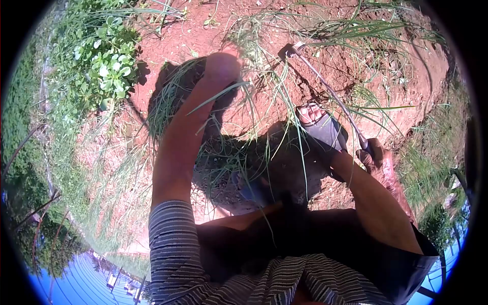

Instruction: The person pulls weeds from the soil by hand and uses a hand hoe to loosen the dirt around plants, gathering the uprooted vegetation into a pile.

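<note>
My left hand [222, 67] reaches forward over the soil, closed among long grass blades [251, 38] at its fingers. Glare washes out its fingertips. My right hand [375, 151] is wrapped round the lower end of a hoe's wooden handle [333, 91]. The hoe's metal head [292, 50] rests on the red soil up ahead, to the right of my left hand. Loose green grass [175, 94] hangs and lies around my left forearm.
A sandalled foot [311, 114] stands on the soil near the hoe handle. Low leafy plants [109, 66] grow at the upper left. More grass [366, 28] lies at the upper right. Reddish soil [173, 43] spreads between the plants.
</note>
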Demonstrator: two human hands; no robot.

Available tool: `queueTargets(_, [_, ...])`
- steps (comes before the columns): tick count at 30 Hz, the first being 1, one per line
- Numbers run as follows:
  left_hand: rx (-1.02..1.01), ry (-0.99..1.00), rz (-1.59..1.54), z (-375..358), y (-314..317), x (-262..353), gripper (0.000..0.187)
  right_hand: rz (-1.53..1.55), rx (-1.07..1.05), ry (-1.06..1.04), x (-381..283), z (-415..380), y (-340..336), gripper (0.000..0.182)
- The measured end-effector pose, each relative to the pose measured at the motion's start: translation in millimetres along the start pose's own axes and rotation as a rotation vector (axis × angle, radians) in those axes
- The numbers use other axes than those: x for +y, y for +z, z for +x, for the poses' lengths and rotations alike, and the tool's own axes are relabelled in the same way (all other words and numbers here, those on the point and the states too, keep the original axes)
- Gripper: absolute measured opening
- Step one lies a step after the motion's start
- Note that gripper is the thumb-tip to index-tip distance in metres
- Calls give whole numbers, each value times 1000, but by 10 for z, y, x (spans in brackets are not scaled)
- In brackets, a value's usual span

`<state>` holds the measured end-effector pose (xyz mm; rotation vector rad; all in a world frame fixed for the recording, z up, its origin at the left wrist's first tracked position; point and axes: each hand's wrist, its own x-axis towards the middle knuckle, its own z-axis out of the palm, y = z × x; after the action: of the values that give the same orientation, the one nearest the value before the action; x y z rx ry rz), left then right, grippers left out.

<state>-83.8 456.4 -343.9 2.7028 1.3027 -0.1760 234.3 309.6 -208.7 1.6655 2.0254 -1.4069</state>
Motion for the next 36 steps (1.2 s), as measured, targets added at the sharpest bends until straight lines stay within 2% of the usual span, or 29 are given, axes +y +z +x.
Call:
queueTargets(3, [114,-78,35,10,28,15,15,-3,4,2,8,-4,-2,34])
queueTargets(6, [228,17,-52,-102,-44,19,16,5,6,6,5,27,-3,34])
queueTargets(7, [46,52,-29,-59,-75,29,19,6,7,7,10,28,-14,34])
queueTargets(10, [144,-47,-128,65,117,125,21,3,8,7,16,48,-27,34])
queueTargets(11, [29,-147,-139,118,93,152,27,0,9,5,39,40,-58,34])
queueTargets(14, [111,-279,-277,284,48,277,28,-5,8,8,25,78,-57,34])
queueTargets(18, [-128,-218,-264,351,1,279,18,-3,10,12,34,96,-86,34])
queueTargets(22, [84,-187,-196,303,433,252,15,-9,16,15,41,94,-105,33])
queueTargets(24, [282,-260,-234,318,238,198,26,-10,14,20,40,89,-93,33])
queueTargets(27, [137,-339,-447,-23,-97,-31,26,-6,22,19,47,94,-126,33])
queueTargets(30, [210,-516,-900,-359,-416,-151,22,-11,25,19,41,82,-127,33])
queueTargets(32, [214,-742,-1265,-540,-614,-147,25,-16,25,14,38,97,-163,33])
queueTargets(33, [232,-722,-1242,-593,-690,-138,24,-22,26,16,47,93,-163,33])
queueTargets(36, [89,-705,-963,-666,-870,36,22,-25,20,10,16,102,-182,33])
